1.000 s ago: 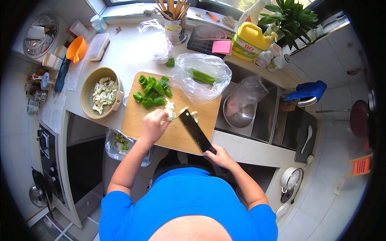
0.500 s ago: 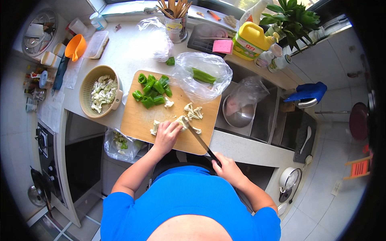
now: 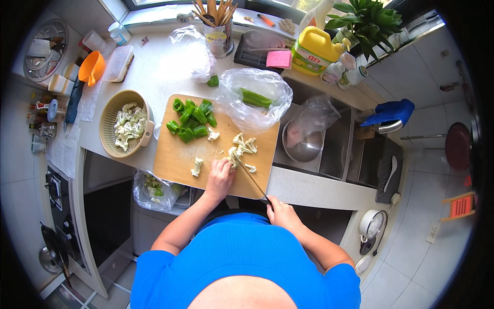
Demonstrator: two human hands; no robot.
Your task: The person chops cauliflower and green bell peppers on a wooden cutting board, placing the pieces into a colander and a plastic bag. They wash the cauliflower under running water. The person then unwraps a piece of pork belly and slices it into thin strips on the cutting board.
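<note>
My left hand (image 3: 220, 177) is closed on a cauliflower floret (image 3: 233, 156) and presses it to the wooden cutting board (image 3: 172, 147). My right hand (image 3: 283, 213) grips the dark handle of a kitchen knife (image 3: 251, 179), whose blade slants up-left to the floret's right side. Loose cut cauliflower pieces (image 3: 246, 143) lie just beyond the blade. A single cauliflower piece (image 3: 196, 167) rests left of my left hand. Chunks of green pepper (image 3: 191, 121) are heaped at the board's far left. More cauliflower (image 3: 129, 125) fills part of a beige colander (image 3: 106, 123) beside the board.
A clear plastic bag (image 3: 278, 110) with a whole green pepper overlaps the board's far right corner. Right of it, the sink (image 3: 334, 149) holds a steel bowl (image 3: 304, 148) and a plastic bag. An open bag of scraps (image 3: 154, 193) hangs below the counter edge.
My left hand has shifted right along the board, leaving one cauliflower piece behind at its left. The knife remains in my right hand, its blade still beside the held floret.
</note>
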